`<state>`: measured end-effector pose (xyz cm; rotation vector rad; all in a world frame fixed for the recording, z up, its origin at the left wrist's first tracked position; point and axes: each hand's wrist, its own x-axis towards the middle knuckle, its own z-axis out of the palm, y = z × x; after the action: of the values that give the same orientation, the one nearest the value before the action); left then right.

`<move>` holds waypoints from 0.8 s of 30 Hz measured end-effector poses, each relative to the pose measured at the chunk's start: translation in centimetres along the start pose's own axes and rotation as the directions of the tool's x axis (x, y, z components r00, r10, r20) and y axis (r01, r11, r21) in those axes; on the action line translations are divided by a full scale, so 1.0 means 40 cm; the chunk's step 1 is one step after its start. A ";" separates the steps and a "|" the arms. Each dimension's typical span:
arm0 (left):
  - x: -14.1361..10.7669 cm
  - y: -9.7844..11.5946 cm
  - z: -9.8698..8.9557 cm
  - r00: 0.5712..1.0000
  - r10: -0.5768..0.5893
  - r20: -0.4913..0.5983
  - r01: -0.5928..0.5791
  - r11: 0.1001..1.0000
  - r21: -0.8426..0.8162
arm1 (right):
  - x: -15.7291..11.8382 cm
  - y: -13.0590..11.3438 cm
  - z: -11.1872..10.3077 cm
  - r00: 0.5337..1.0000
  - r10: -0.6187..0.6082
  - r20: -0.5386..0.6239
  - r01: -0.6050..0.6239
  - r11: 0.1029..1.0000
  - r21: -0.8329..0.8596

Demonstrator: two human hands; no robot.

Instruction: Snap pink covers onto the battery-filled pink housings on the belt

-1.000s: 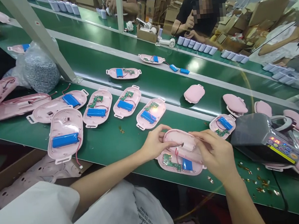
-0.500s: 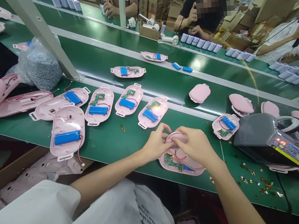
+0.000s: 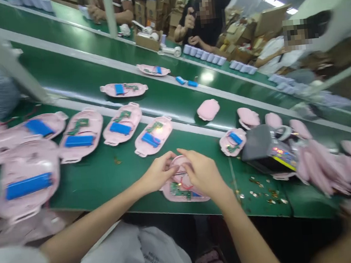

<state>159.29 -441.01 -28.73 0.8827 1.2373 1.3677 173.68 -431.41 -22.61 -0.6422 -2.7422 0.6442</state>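
Observation:
My left hand (image 3: 159, 173) and my right hand (image 3: 202, 172) meet at a small pink cover (image 3: 180, 162), fingers closed on its two sides. Just below them lies an open pink shell (image 3: 168, 194) with a green circuit board (image 3: 179, 191), a red wire and part of a blue battery (image 3: 195, 194). The cover is tilted over the shell, and my right hand hides some of both. Left of my hands, several open pink shells (image 3: 154, 136) with blue batteries stand in a row on the green table (image 3: 106, 186).
A dark grey machine (image 3: 261, 148) with a lit display sits at the right, near scattered gold and silver bits (image 3: 269, 193). More pink shells (image 3: 323, 167) are piled beyond it. People work across the conveyor (image 3: 173, 103). A blurred arm (image 3: 348, 243) shows at lower right.
The view has swung to the right, so the table and its objects sit farther left. My hands keep hold of the pink cover. A blurred arm has appeared at the lower right.

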 end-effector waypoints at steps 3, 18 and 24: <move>0.004 0.011 -0.004 0.999 -0.040 0.000 0.040 0.992 0.124 | -0.080 0.066 -0.025 0.864 0.351 -0.362 -0.200 0.897 0.394; 0.020 0.013 0.012 0.991 -0.135 0.007 0.134 0.988 0.077 | -0.268 0.455 -0.156 0.051 0.970 -0.238 -0.081 0.241 0.967; 0.018 0.014 0.015 0.992 -0.129 0.017 0.128 0.991 0.046 | -0.276 0.478 -0.148 0.137 0.963 -0.234 -0.048 0.242 0.969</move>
<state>159.62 -440.14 -28.13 0.8309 1.2916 1.2305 192.14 -419.08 -28.04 -1.3724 -0.7367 1.1775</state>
